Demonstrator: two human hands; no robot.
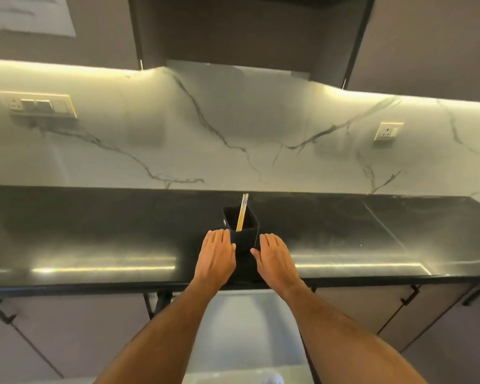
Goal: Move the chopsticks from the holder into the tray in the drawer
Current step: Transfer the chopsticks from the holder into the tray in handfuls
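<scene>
Just below the middle of the frame a black square holder (241, 225) stands on the dark worktop (94, 231), near its front edge. A few wooden chopsticks (241, 213) lean inside it, tips down, their tops rising above the back rim. The left hand (216, 253) lies flat beside the holder's left wall and the right hand (272, 256) flat beside its right wall; on both, the fingers (219, 236) are straight and spread, gripping nothing. Whether the thumbs actually touch the holder's sides cannot be told.

No open drawer or tray shows here. Below the worktop's edge, along the bottom of the frame, only closed cabinet fronts with black handles (474, 296) are visible, so the drawer likely has to be opened before anything can be placed.

The step in hand looks like the start: getting at the chopsticks. To do it well, one hand should steady the holder by its wall, since it looks light and could tip or slide. The other should gather all the sticks together near their tops and lift them straight up along their lean, clear of the rim. Keep them bunched and parallel so none drops on the way down to the drawer.
</scene>
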